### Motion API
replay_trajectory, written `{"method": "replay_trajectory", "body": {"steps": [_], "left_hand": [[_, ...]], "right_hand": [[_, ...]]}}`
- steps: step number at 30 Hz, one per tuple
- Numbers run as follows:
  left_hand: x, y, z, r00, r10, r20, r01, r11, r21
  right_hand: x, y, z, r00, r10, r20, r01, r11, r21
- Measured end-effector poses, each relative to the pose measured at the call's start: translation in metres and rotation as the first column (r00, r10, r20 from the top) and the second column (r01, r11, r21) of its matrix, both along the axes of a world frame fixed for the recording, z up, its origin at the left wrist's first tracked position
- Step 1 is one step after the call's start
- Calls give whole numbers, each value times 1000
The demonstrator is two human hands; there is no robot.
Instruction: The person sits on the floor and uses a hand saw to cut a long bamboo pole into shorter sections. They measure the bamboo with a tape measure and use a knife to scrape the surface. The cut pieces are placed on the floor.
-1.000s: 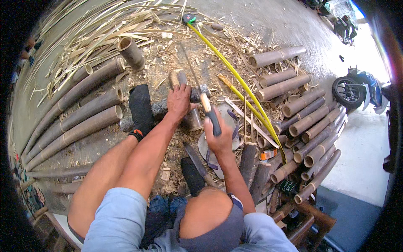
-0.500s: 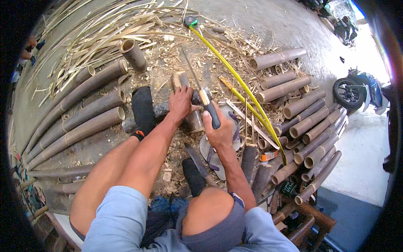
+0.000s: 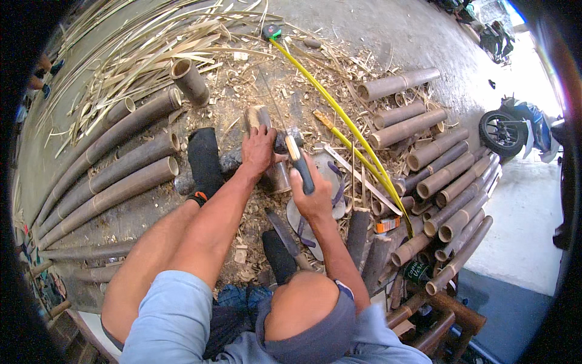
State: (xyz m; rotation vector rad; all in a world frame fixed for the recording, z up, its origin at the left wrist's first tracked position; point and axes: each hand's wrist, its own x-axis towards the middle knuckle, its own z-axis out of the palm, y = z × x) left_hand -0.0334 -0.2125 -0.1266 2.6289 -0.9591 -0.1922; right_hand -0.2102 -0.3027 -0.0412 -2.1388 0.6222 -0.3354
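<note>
My left hand (image 3: pixel 259 148) is closed over a short bamboo piece (image 3: pixel 277 179), pressing it down across a dark log (image 3: pixel 233 159). The piece's far end is pale and stripped. My right hand (image 3: pixel 313 189) is wrapped round the black and tan handle of a handsaw (image 3: pixel 301 167). Its thin blade points away from me, close along the right side of my left hand. Where the blade meets the bamboo is hard to make out. A big knife (image 3: pixel 282 233) lies nearer to me, between my feet.
Bamboo tubes (image 3: pixel 442 182) are stacked at right, with long poles (image 3: pixel 109 200) at left. One bamboo tube (image 3: pixel 193 86) stands upright. An extended tape measure (image 3: pixel 330 97) crosses the shavings. Split strips (image 3: pixel 145 64) lie at far left, a sandal (image 3: pixel 333 203) beside my right hand, a motorbike (image 3: pixel 515 130) far right.
My right hand has drawn the saw a little toward me. My left hand stays on the bamboo piece.
</note>
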Motion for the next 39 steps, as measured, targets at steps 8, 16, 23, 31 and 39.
{"method": "replay_trajectory", "body": {"steps": [8, 16, 23, 31, 39], "left_hand": [[-8, -4, -9, 999, 39, 10, -39, 999, -1], [3, 0, -3, 1000, -1, -11, 2, 1000, 11], [-7, -1, -10, 999, 18, 26, -19, 1000, 1], [-1, 1, -1, 999, 40, -32, -40, 999, 19], [-5, 1, -5, 1000, 10, 5, -10, 999, -31]], "right_hand": [[-118, 19, 50, 989, 65, 134, -64, 998, -10], [-60, 7, 17, 999, 43, 21, -42, 999, -24], [-87, 15, 40, 990, 55, 133, -54, 999, -7], [-89, 10, 32, 997, 75, 12, -75, 997, -21], [-22, 1, 11, 998, -2, 62, -1, 999, 40]]}}
